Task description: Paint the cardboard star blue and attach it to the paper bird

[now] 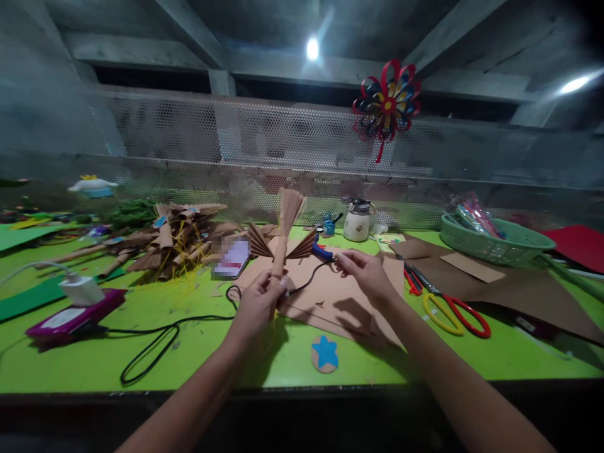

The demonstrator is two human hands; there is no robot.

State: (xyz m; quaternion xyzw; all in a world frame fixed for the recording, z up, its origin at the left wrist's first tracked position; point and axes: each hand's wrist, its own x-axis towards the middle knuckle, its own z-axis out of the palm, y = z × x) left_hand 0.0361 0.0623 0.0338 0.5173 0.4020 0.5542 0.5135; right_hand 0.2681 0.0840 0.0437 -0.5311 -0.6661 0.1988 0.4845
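Note:
My left hand (258,301) is closed around the lower end of a brown paper craft (279,251), a rolled tube standing upright with pleated fans at its top and both sides. My right hand (363,272) pinches with thumb and forefinger at the black cord (311,277), close to the end of a blue glue gun (322,253). The glue gun lies just behind the brown paper sheets (349,302), partly hidden by the craft. In front of the hands, a round brown disc with a blue star (325,353) lies flat on the green table.
Left: a pile of similar paper crafts (165,242), a phone (233,258) and a purple power strip (75,314) with a white plug. Right: scissors with red and yellow handles (453,311), a green basket (491,242) and brown card. A white jar (357,221) stands behind.

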